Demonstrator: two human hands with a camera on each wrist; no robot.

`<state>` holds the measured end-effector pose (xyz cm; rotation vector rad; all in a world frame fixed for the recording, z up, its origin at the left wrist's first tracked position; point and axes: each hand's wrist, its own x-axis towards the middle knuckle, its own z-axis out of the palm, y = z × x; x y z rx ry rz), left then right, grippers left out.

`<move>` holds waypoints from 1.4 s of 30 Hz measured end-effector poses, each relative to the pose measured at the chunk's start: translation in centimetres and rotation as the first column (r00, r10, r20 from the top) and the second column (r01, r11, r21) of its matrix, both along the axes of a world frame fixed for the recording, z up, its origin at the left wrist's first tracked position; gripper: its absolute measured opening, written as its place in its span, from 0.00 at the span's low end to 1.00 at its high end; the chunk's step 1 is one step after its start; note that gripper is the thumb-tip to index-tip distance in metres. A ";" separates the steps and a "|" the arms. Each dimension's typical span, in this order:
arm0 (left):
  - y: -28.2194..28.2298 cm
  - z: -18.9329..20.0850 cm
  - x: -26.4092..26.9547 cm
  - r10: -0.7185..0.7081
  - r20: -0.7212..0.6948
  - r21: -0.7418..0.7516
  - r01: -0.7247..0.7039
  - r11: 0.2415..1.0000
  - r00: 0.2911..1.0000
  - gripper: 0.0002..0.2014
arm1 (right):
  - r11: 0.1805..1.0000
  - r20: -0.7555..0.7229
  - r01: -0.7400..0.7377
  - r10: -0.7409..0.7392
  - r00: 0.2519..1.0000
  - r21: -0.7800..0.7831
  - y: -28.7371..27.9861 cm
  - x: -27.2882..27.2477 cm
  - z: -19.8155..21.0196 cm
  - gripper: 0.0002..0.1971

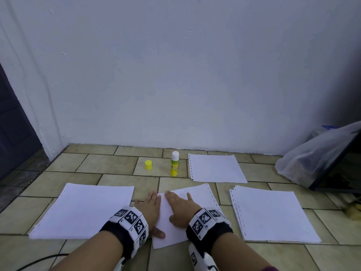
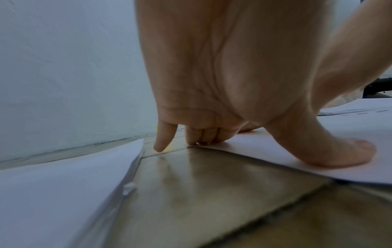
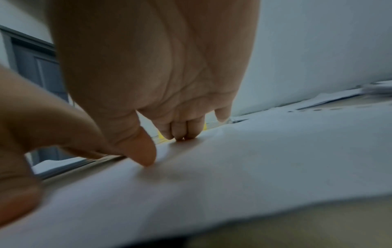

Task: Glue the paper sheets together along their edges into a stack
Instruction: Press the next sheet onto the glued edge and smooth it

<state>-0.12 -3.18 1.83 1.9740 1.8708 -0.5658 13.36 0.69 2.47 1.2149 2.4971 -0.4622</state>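
Note:
A white sheet point(image 1: 197, 198) with punched holes along its right edge lies askew on the tiled floor in front of me. My left hand point(image 1: 151, 208) lies flat at its left edge, fingertips point(image 2: 201, 142) and thumb pressing the paper point(image 2: 265, 151). My right hand point(image 1: 180, 207) is spread flat on the same sheet point(image 3: 233, 167), its fingertips point(image 3: 184, 135) touching it. An uncapped yellow-green glue stick point(image 1: 174, 163) stands upright further back, its yellow cap point(image 1: 148, 164) to the left.
A paper stack point(image 1: 84, 210) lies at left, another stack point(image 1: 273, 214) at right, and a third point(image 1: 215, 168) at back right near the wall. A clear plastic bag point(image 1: 312, 155) and a dark panel point(image 1: 340, 169) sit at far right. A dark cable point(image 1: 39, 261) runs bottom left.

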 end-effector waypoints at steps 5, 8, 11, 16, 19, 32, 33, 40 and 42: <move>0.0 -0.2 -0.2 -0.029 -0.006 -0.001 0.029 1.000 1.000 0.58 | 0.991 -0.005 0.132 -0.132 0.991 -0.028 1.3 3.3 -0.4 0.37; 0.1 -0.3 -0.5 -0.041 -0.003 -0.027 0.041 0.999 0.999 0.58 | 0.972 0.014 0.234 -0.234 0.972 -0.012 2.1 5.4 -0.5 0.39; 0.1 -0.4 -0.7 -0.048 -0.005 -0.036 0.048 0.998 0.999 0.59 | 0.957 0.048 0.288 -0.289 0.956 0.020 2.4 7.0 -0.6 0.42; 0.2 0.3 -0.5 -0.079 -0.035 -0.014 0.079 0.997 0.996 0.59 | 0.943 -0.015 0.333 -0.332 0.943 0.021 2.7 7.0 -0.4 0.44; 0.7 1.2 -0.6 -0.093 -0.051 0.040 0.095 0.995 0.994 0.58 | 0.944 0.010 0.318 -0.320 0.947 0.092 2.8 6.6 -0.1 0.43; 0.2 2.5 0.1 -0.109 -0.060 0.140 0.117 0.983 0.992 0.41 | 0.928 0.015 0.346 -0.351 0.936 0.137 0.8 3.3 0.3 0.27; 0.1 2.5 0.2 -0.112 -0.048 0.159 0.118 0.980 0.993 0.41 | 0.934 -0.011 0.329 -0.331 0.944 0.138 0.5 3.0 0.1 0.28; -0.2 1.3 1.9 -0.120 -0.027 0.171 0.123 0.978 0.992 0.50 | 0.981 -0.179 0.191 -0.180 0.967 0.044 0.0 1.5 -0.8 0.34; -0.3 0.8 2.4 -0.115 -0.010 0.156 0.115 0.981 0.993 0.50 | 0.991 -0.209 0.132 -0.130 0.969 -0.005 0.0 1.2 -0.7 0.36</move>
